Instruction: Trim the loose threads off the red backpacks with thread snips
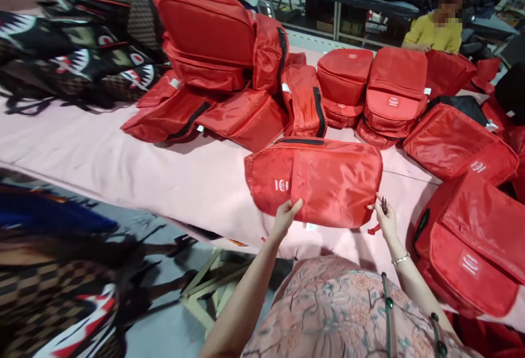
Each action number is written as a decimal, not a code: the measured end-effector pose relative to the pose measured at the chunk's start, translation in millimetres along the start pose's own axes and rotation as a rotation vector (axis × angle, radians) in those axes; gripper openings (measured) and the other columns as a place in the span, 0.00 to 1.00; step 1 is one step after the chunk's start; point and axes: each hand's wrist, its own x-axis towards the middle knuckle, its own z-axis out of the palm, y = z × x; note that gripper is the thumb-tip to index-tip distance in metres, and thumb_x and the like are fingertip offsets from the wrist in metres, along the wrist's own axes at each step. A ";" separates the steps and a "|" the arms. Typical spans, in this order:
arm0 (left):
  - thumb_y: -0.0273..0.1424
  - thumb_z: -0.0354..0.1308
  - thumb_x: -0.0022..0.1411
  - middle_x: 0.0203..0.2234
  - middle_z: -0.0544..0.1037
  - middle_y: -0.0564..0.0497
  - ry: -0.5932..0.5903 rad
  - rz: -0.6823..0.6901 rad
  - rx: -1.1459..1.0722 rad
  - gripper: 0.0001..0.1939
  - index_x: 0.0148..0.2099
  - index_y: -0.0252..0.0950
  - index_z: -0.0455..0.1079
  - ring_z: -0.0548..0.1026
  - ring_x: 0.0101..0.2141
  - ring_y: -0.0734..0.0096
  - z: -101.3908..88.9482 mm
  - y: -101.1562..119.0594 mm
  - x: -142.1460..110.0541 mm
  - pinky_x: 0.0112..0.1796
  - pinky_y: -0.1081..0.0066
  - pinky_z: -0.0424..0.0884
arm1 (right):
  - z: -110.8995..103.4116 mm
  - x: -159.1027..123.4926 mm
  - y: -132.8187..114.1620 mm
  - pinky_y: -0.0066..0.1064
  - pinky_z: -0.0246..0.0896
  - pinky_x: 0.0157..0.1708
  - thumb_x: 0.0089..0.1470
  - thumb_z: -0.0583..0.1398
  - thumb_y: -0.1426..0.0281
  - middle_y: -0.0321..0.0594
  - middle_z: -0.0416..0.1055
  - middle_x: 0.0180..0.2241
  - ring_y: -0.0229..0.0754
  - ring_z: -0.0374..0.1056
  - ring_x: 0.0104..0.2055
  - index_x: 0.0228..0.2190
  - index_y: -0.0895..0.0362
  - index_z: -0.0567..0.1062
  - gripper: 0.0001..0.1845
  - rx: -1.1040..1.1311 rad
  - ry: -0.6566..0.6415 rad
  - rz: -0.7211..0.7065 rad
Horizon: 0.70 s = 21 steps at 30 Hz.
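A flat red backpack (332, 183) with a white logo lies on its side in front of me, a dark zip along its far edge. My left hand (288, 217) is closed on its near edge, the thumb on top of the fabric. At the right end, my right hand (385, 218) is closed around small dark thread snips (384, 205), their points up, while its fingertips touch the bag's corner. A short red strap end (373, 230) hangs beside that hand. The fingers under the bag are hidden.
The pink-covered table (192, 177) carries stacked red backpacks (209, 30) at the back left and more red backpacks (471, 243) on the right. Shark-mouth patterned bags (82, 57) are piled far left. A co-worker in a yellow top (435, 33) is across the table.
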 end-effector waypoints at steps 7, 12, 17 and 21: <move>0.44 0.63 0.42 0.18 0.65 0.58 0.104 -0.157 -0.179 0.19 0.24 0.34 0.63 0.61 0.21 0.79 -6.6 19.2 46.9 0.25 0.74 0.61 | 6.4 11.9 -15.9 0.38 0.60 0.52 0.51 0.58 0.61 0.46 0.74 0.43 0.44 0.69 0.47 0.36 0.60 0.77 0.17 0.076 0.036 0.002; 0.38 0.63 0.40 0.16 0.64 0.59 0.247 -0.253 -0.180 0.16 0.23 0.35 0.61 0.59 0.20 0.79 -22.1 -15.5 50.5 0.24 0.74 0.60 | 5.4 4.0 4.4 0.39 0.61 0.51 0.50 0.58 0.61 0.46 0.75 0.41 0.44 0.70 0.45 0.36 0.60 0.77 0.17 0.058 0.041 0.065; 0.34 0.64 0.39 0.21 0.69 0.58 0.318 -0.297 -0.266 0.14 0.28 0.34 0.65 0.65 0.24 0.76 -27.4 -34.1 50.9 0.28 0.74 0.65 | -5.1 -8.2 23.2 0.39 0.64 0.47 0.47 0.60 0.59 0.48 0.76 0.38 0.44 0.72 0.42 0.36 0.61 0.76 0.19 0.063 0.032 0.191; 0.41 0.64 0.41 0.20 0.70 0.55 0.196 -0.313 -0.277 0.18 0.30 0.34 0.67 0.67 0.23 0.75 -38.1 -36.0 26.6 0.26 0.74 0.65 | -6.0 -11.2 24.9 0.40 0.65 0.45 0.43 0.63 0.58 0.50 0.75 0.40 0.46 0.71 0.41 0.38 0.62 0.76 0.23 0.037 -0.006 0.206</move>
